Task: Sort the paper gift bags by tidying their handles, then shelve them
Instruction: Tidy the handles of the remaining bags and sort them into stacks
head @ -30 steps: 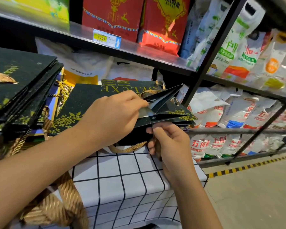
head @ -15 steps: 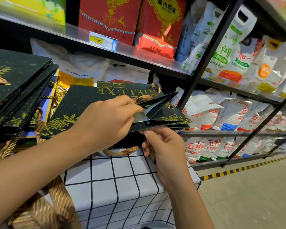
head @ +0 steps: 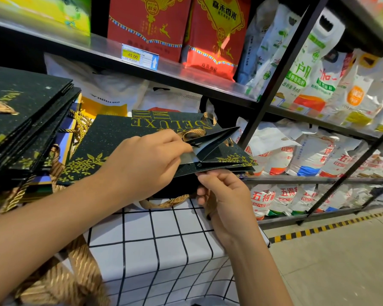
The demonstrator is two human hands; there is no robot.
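Observation:
A flat black gift bag (head: 111,142) with gold "DELUXE" lettering and gold leaves lies on the white table with a black grid (head: 155,237), its mouth pointing right. My left hand (head: 142,162) lies on the bag, fingertips pinching the gold ribbon handle (head: 191,136) at the opened mouth. My right hand (head: 223,193) grips the bag's lower edge from beneath, near the eyelet. A second gold handle (head: 170,202) hangs under the bag. A stack of black gift bags (head: 24,120) sits at the left.
A metal shelf (head: 186,78) with a 45.00 price tag (head: 137,56) runs above, holding red boxes (head: 177,27). Black rack posts (head: 281,71) stand right, with rice and flour sacks (head: 318,85) behind. Loose gold cord handles (head: 60,281) hang lower left. A striped floor line (head: 318,230) lies right.
My left fingertips have shifted a little right toward the bag's mouth over the gold ribbon. The bag's top flap stands slightly more open. My right hand keeps its grip.

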